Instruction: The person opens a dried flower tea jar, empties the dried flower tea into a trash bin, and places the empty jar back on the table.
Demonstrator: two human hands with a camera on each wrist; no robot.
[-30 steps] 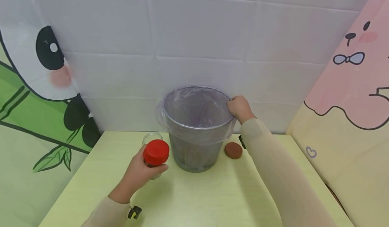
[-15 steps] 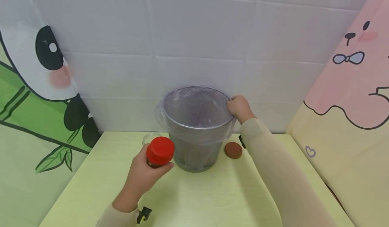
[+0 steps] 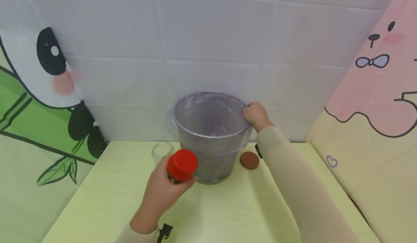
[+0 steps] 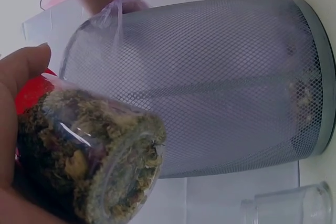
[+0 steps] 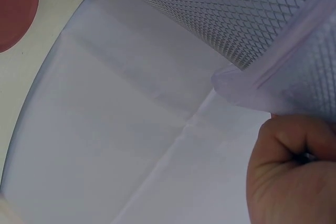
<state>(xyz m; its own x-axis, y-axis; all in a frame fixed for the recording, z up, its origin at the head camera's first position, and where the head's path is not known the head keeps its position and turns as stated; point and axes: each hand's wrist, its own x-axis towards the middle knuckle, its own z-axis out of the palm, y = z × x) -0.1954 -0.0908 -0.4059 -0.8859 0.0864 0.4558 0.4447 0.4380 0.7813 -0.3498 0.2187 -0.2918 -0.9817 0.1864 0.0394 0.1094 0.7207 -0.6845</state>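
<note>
Beside mesh bin, red-lidded jar in left hand, right hand gripping rim

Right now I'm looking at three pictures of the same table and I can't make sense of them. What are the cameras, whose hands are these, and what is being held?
There is no machine here: a person works with two bare hands and wears three cameras. The wide picture comes from a camera on the head, looking down at a pale green table. The other two come from cameras on the wrists, so they show each hand's work very close and tilted.

The left hand grips a clear jar with a red lid; the left wrist view shows it filled with dried, brownish-green plant bits. The right hand holds the rim of a grey mesh bin, lined with a thin clear bag.

On the table also stand an empty glass, left of the bin, and a flat brown disc, right of it.
</note>
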